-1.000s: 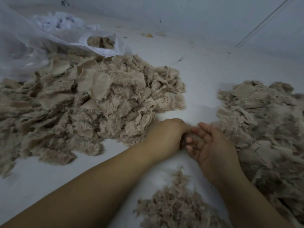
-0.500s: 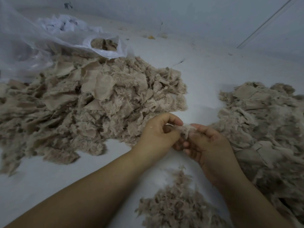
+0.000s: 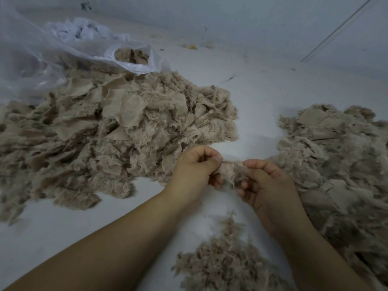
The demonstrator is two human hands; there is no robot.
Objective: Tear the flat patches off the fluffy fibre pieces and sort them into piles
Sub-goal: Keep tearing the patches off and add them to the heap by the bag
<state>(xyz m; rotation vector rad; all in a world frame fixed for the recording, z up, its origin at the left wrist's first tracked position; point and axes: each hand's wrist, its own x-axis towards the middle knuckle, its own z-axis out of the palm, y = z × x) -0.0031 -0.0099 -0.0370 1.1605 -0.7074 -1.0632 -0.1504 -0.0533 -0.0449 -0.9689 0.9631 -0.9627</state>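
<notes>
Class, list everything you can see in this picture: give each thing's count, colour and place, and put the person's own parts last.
Large fibre pile: one, beige, left on the floor.
Right fibre pile: one, beige, right edge.
Small fluff pile: one, beige, near, below the hands.
Fibre piece: one, beige, held between both hands.
Plastic bag: one, clear, far left, holding more beige fibre.
White crumpled material: one heap, white, behind the bag.
Floor: one, pale grey.
Left hand: one, pinching the piece.
Right hand: one, gripping the piece.
</notes>
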